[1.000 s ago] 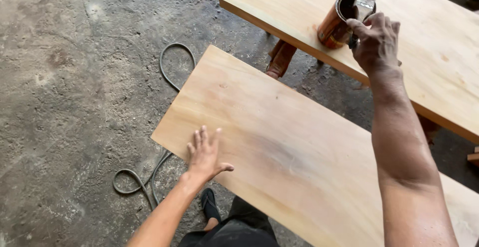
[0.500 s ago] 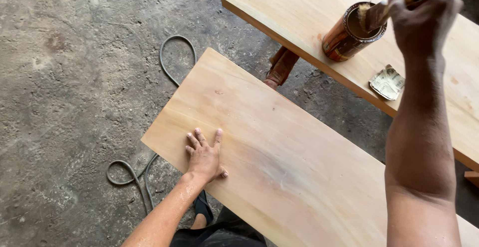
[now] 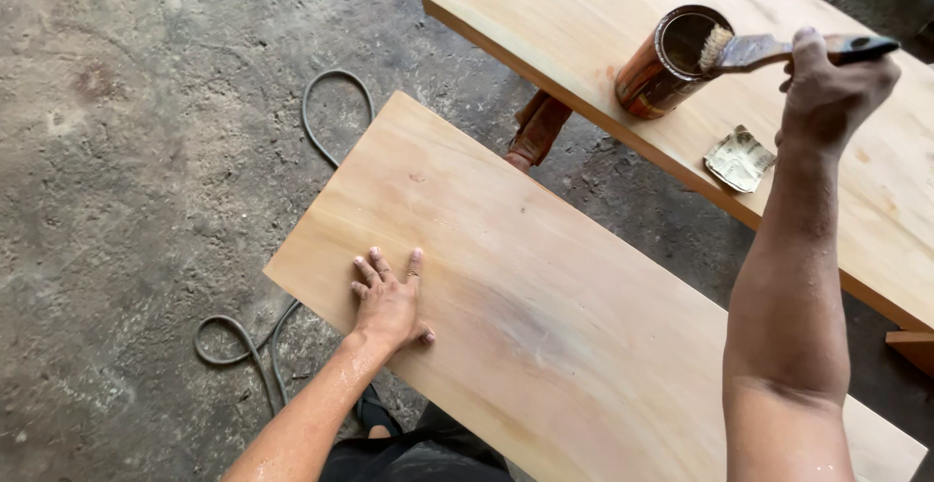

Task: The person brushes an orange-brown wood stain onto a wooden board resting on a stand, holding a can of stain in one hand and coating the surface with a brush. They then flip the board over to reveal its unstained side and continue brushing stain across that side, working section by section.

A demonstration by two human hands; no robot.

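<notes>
- The left hand [image 3: 389, 299] lies flat, palm down and fingers spread, released on the near wooden board [image 3: 545, 317], close to that board's left end.
- The right hand [image 3: 832, 88] is clenched around the dark handle of a paintbrush [image 3: 769, 50], arm stretched out to the far right.
- The brush is held roughly level, its pale bristles resting at the rim of an open tin can [image 3: 671, 62], over the can's mouth.
- The can is rust-brown on the outside and dark inside; it stands upright on the far wooden board [image 3: 584, 15], near that board's near edge.
- A crumpled piece of sandpaper [image 3: 739, 159] lies on the far board just to the right of the can, below the right hand.
- Both boards are pale, bare wood, running side by side with a gap between them that shows the concrete floor [image 3: 136, 151].
- A reddish-brown wooden support [image 3: 535, 130] shows in that gap, beneath the far board.
- A grey hose [image 3: 321, 122] loops across the floor to the left of the near board and passes under its left corner.
</notes>
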